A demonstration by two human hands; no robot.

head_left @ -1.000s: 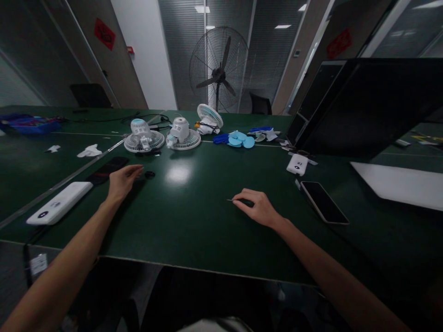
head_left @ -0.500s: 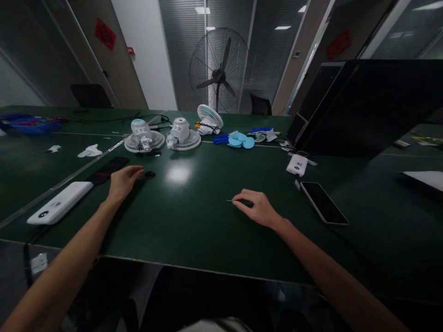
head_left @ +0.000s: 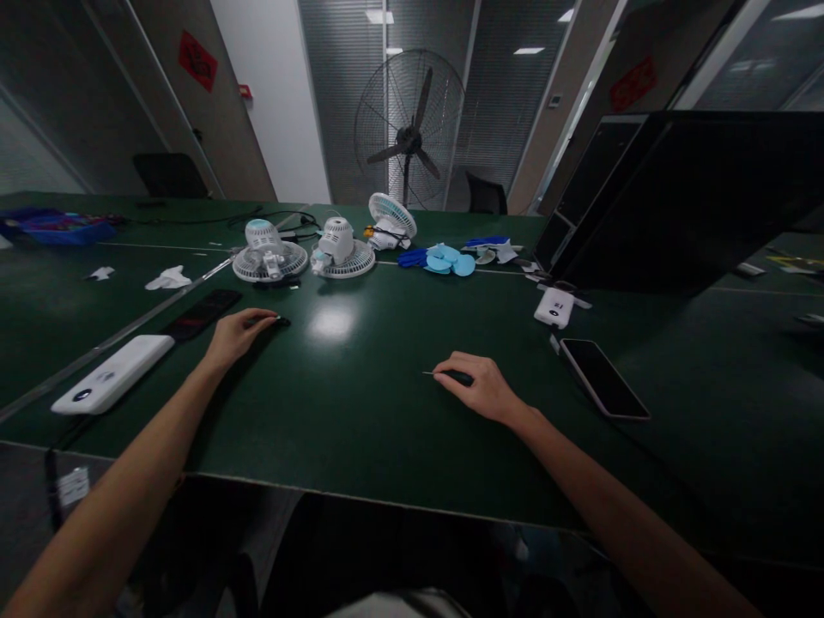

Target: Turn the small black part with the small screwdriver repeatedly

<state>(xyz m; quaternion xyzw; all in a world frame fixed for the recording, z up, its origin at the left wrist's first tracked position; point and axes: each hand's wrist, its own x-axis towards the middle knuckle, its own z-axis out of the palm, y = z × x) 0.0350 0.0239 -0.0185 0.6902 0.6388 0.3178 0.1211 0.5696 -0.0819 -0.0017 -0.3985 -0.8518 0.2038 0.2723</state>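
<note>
My left hand (head_left: 237, 335) reaches over the green table with thumb and fingers pinched at a small black part (head_left: 284, 321), whose kind is too small to make out. In my right hand (head_left: 477, 384) is a screwdriver (head_left: 459, 377) with a dark handle, its thin metal shaft pointing left. That hand rests low over the middle of the table. Beyond the left hand, two white fan heads (head_left: 269, 260) (head_left: 341, 250) lie grille-down on the table. A third small fan (head_left: 390, 221) stands tilted behind them, with a dark cable across it.
Light-blue fan blades (head_left: 450, 260) and dark blue gloves (head_left: 412, 257) lie beyond my hands. On the left are a white power bank (head_left: 114, 374) and a dark phone-like slab (head_left: 203, 314). A phone (head_left: 603, 378), a smaller white power bank (head_left: 554, 307) and a large black monitor (head_left: 695, 197) stand right.
My left hand has moved slightly right, and its fingertips have closed on the small black part. The right hand stays put with the screwdriver. A white sheet at the far right has gone from view.
</note>
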